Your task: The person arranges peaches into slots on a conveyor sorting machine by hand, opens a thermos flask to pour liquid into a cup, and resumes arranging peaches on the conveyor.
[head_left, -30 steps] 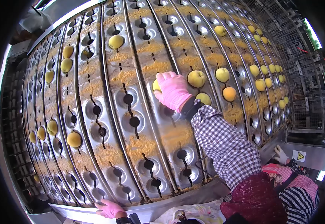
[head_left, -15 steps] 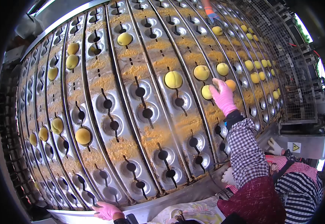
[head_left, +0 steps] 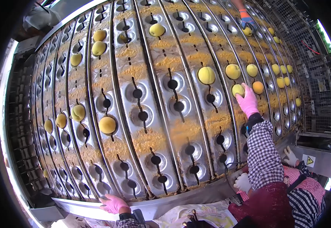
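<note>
My right hand [head_left: 248, 100], in a pink glove with a checkered sleeve, has its fingers on a yellow peach [head_left: 237, 90] in a cup of the metal tray rows. Right beside it sits an orange-toned peach [head_left: 258, 87]. Two more, a yellow peach [head_left: 233, 71] and a paler peach [head_left: 252, 70], lie just above. At the machine's near edge, my left hand [head_left: 114, 203], also pink-gloved, rests with fingers extended over the metal rim [head_left: 161, 205] and holds nothing.
Slatted metal cup trays [head_left: 142, 116] smeared with orange pulp span the view, with scattered peaches. A co-worker's blue-gloved hand [head_left: 248, 23] touches a peach at the far side. White-gloved hands [head_left: 243, 182] of another person are at right. A wire mesh guard [head_left: 310, 95] stands beyond.
The view has swung left, so the trays and fruit appear farther right. My right hand's fingers, spread among the peaches before, have closed onto the yellow one. My left hand stays at the rim.
</note>
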A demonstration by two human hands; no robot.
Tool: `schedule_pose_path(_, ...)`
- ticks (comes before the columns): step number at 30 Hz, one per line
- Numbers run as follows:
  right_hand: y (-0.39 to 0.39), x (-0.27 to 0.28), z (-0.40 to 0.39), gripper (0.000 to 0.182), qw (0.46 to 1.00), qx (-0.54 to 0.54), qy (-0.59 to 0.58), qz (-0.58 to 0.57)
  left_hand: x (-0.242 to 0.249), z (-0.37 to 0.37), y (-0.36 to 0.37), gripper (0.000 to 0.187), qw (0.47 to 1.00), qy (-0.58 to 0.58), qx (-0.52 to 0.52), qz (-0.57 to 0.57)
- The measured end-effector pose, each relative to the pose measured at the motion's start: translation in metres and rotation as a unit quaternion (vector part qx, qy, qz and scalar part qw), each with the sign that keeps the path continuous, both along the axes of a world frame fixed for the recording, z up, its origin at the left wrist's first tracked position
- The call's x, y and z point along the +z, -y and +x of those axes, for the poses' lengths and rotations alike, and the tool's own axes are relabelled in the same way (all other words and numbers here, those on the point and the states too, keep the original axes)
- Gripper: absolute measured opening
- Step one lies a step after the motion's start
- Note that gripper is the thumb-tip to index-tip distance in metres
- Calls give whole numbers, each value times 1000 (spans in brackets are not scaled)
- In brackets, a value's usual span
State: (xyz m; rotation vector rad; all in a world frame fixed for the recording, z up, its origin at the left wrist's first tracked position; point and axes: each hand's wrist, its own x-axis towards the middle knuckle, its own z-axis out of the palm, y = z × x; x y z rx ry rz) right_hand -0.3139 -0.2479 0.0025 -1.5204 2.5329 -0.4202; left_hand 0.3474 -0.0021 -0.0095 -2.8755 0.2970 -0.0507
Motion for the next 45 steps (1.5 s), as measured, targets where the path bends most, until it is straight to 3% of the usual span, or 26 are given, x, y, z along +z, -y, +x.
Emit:
schedule_pose_path(2,-3,-14,-16,64,991,8,123,-52,2,-5,2,64,999,1,-2,-32)
schedule_pose_path(5,-3,-16,-29,63,989,61,122,-53,5,-8,3,63,998,-8,1,-57)
schedule_pose_path(10,5,-22,-35,66,996,77,-43,-6,0,-7,1,63,997,-5,10,-74)
schedule_pose_path(18,13,-29,-37,64,992,58,-102,47,3,-14,5,62,996,-4,16,-92)
schedule_pose_path(21,8,-26,-25,62,997,26,-74,19,5,-15,6,63,995,-13,20,-92)
schedule_pose_path(24,0,-36,-15,62,979,34,-199,17,6,-14,6,63,996,-12,24,-85)
schedule_pose_path(27,-3,-46,-16,64,972,28,-232,5,3,-13,6,63,996,-8,21,-84)
schedule_pose_path(38,-10,-44,-16,68,981,-2,-192,35,7,-18,6,64,995,0,24,-94)
schedule_pose_path(45,-2,1,10,77,978,-17,-172,120,15,-19,7,65,995,-21,20,-96)
